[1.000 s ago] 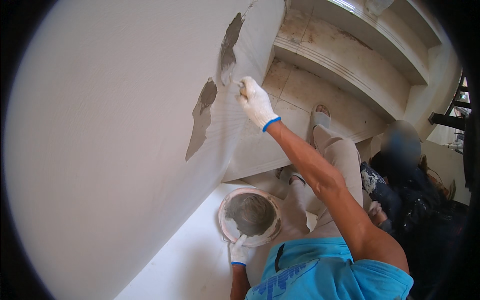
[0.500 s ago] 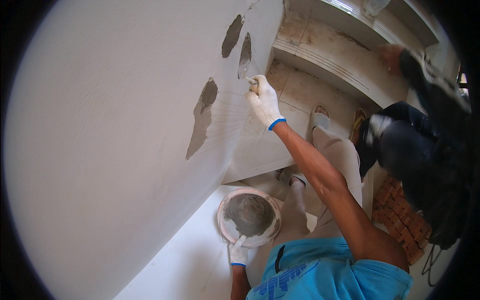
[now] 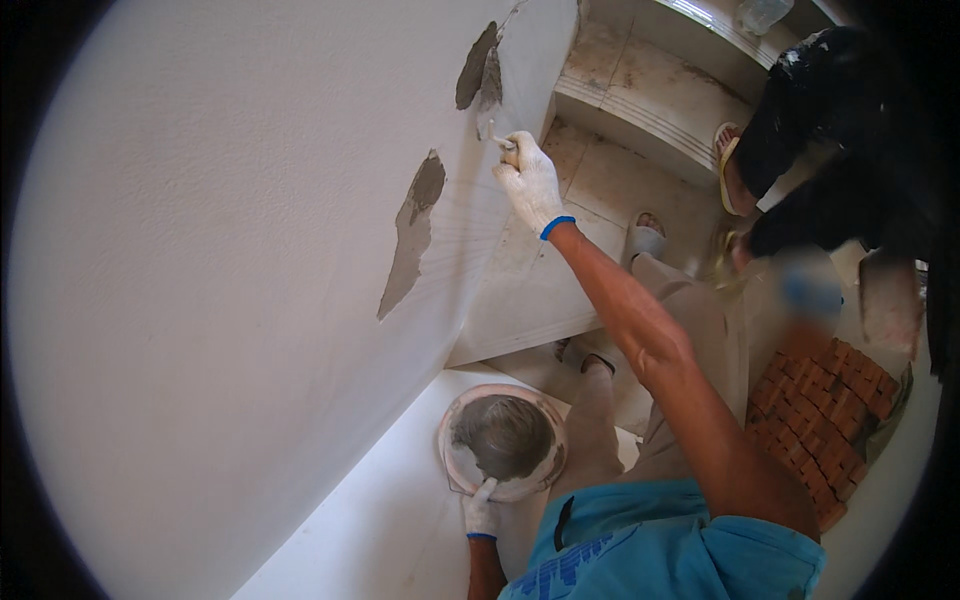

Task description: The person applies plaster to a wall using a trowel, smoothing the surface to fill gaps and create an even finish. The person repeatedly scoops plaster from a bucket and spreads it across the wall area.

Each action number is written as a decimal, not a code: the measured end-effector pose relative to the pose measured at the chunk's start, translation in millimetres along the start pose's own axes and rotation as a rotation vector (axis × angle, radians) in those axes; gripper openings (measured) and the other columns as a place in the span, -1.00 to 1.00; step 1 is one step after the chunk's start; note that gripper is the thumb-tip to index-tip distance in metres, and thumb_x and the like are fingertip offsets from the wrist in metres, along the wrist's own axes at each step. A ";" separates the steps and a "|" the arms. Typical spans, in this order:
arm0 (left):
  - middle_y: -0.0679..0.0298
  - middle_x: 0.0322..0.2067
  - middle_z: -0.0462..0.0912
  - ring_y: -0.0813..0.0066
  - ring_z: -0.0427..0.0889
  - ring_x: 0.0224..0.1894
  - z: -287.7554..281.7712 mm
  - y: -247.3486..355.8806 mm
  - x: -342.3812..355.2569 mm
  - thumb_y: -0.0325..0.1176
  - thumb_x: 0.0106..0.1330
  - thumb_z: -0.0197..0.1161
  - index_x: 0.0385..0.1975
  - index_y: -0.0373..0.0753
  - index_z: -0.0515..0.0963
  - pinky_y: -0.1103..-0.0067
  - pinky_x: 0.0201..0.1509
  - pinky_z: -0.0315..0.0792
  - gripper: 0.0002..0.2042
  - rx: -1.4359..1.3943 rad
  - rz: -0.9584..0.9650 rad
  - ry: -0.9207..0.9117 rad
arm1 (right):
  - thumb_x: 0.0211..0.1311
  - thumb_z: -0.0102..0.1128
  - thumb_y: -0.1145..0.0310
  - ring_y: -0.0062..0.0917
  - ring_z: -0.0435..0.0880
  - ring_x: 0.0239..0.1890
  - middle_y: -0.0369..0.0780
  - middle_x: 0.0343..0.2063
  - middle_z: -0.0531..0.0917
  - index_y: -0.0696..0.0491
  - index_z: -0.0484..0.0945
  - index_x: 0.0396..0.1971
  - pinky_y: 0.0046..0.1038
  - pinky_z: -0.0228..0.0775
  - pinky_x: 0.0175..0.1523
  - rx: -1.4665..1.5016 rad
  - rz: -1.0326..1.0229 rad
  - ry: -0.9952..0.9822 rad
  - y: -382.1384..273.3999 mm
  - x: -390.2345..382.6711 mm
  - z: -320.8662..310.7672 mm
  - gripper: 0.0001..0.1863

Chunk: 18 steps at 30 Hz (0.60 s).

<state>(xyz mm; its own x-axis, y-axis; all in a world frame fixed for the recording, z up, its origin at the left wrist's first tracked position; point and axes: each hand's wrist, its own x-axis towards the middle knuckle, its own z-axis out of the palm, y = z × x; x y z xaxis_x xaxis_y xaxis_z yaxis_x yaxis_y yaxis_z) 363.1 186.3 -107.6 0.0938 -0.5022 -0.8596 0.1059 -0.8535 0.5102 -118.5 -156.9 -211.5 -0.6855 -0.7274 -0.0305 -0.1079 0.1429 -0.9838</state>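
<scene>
My right hand [image 3: 530,180], in a white knitted glove with a blue cuff, is closed around the handle of a small trowel [image 3: 489,128]. Its blade lies at the wall [image 3: 250,200], by the lower end of a narrow grey patch [image 3: 490,80]. Left of that is another dark grey patch [image 3: 476,65], and lower down a longer bare patch [image 3: 408,240]. My gloved left hand [image 3: 481,513] grips the near rim of a round pinkish bucket [image 3: 450,470], thumb over the edge. Wet grey mortar [image 3: 505,435] is heaped inside the bucket.
Stone stairs [image 3: 640,120] rise at the upper right. A co-worker in dark trousers [image 3: 820,100] stands on them, one sandalled foot [image 3: 735,165] on a step. Stacked reddish bricks [image 3: 810,430] lie at the lower right. A clear plastic bag or bottle [image 3: 765,14] is at the top.
My right hand and the trowel have shifted slightly up along the narrow patch. The co-worker has moved up and away toward the stairs, uncovering more bricks. My left hand keeps its hold on the bucket.
</scene>
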 end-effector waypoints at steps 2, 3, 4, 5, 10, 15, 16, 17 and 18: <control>0.07 0.24 0.55 0.17 0.57 0.27 2.7 0.6 0.5 -0.48 0.31 0.36 0.41 -0.41 0.32 0.21 0.45 0.40 -0.35 0.002 0.010 0.003 | 0.17 0.30 0.44 -0.01 0.66 -0.19 0.00 -0.36 0.62 0.14 0.47 0.01 -0.12 0.48 -0.05 0.001 -0.025 -0.002 1.6 3.7 1.6 -0.61; 0.07 0.24 0.56 0.17 0.58 0.26 4.3 0.1 0.1 -0.48 0.31 0.36 0.40 -0.42 0.33 0.20 0.43 0.41 -0.36 0.008 0.019 0.013 | 0.17 0.30 0.44 0.00 0.66 -0.20 0.00 -0.36 0.62 0.14 0.47 0.00 -0.12 0.48 -0.05 0.001 -0.038 -0.003 2.3 5.3 2.4 -0.61; 0.08 0.23 0.56 0.17 0.60 0.25 6.1 1.0 -1.1 -0.48 0.30 0.37 0.39 -0.42 0.34 0.20 0.42 0.43 -0.36 0.014 0.027 0.025 | 0.18 0.30 0.44 0.00 0.66 -0.20 0.00 -0.36 0.62 0.14 0.46 0.00 -0.12 0.48 -0.05 -0.004 -0.054 0.004 3.8 6.0 3.8 -0.61; 0.08 0.23 0.57 0.18 0.61 0.24 3.6 -0.8 0.2 -0.48 0.30 0.38 0.39 -0.42 0.34 0.20 0.40 0.45 -0.36 0.004 0.019 0.026 | 0.18 0.30 0.44 0.00 0.65 -0.20 0.00 -0.36 0.61 0.13 0.46 0.00 -0.11 0.47 -0.05 -0.010 -0.070 0.011 5.2 6.6 4.8 -0.61; 0.10 0.19 0.61 0.19 0.63 0.21 4.9 -1.8 1.1 -0.47 0.28 0.41 0.35 -0.45 0.38 0.23 0.36 0.49 -0.38 -0.003 0.049 0.033 | 0.20 0.31 0.45 -0.01 0.66 -0.19 -0.01 -0.31 0.62 0.11 0.45 0.00 -0.12 0.48 -0.06 -0.045 -0.089 -0.054 5.4 -3.3 2.9 -0.62; 0.17 0.17 0.61 0.26 0.61 0.20 -10.0 -6.7 4.4 -0.50 0.25 0.42 0.31 -0.44 0.44 0.31 0.37 0.46 -0.41 0.013 -0.042 0.073 | 0.20 0.34 0.47 -0.02 0.67 -0.16 -0.02 -0.22 0.62 0.09 0.46 0.02 -0.15 0.51 -0.05 -0.118 -0.177 -0.123 -0.7 -28.9 -5.3 -0.60; 0.19 0.18 0.60 0.28 0.60 0.20 -9.7 -6.1 5.4 -0.52 0.24 0.42 0.31 -0.42 0.46 0.34 0.37 0.44 -0.41 0.008 -0.064 0.073 | 0.19 0.35 0.47 -0.02 0.67 -0.15 -0.02 -0.22 0.62 0.09 0.46 0.02 -0.14 0.51 -0.05 -0.098 -0.142 -0.115 -3.6 -29.5 -7.0 -0.60; 0.19 0.17 0.60 0.28 0.60 0.20 -9.5 -5.9 5.5 -0.52 0.24 0.42 0.31 -0.42 0.46 0.34 0.37 0.44 -0.41 0.009 -0.061 0.068 | 0.18 0.36 0.47 -0.02 0.67 -0.15 -0.02 -0.21 0.62 0.09 0.47 0.02 -0.14 0.51 -0.05 -0.077 -0.107 -0.108 -6.7 -29.6 -7.9 -0.59; 0.19 0.17 0.60 0.28 0.60 0.20 -9.4 -5.8 5.1 -0.52 0.24 0.42 0.32 -0.42 0.45 0.34 0.37 0.44 -0.41 0.010 -0.058 0.063 | 0.18 0.37 0.47 -0.02 0.67 -0.14 -0.02 -0.21 0.63 0.09 0.47 0.03 -0.13 0.51 -0.04 -0.055 -0.072 -0.101 -9.8 -29.4 -8.0 -0.58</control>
<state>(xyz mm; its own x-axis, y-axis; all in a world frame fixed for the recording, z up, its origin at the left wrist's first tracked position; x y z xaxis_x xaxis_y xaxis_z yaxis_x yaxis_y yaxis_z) 372.2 190.0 -114.7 0.1497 -0.4426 -0.8841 0.1034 -0.8823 0.4592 -103.0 -131.6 -199.6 -0.5986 -0.8008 0.0192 -0.1954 0.1228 -0.9730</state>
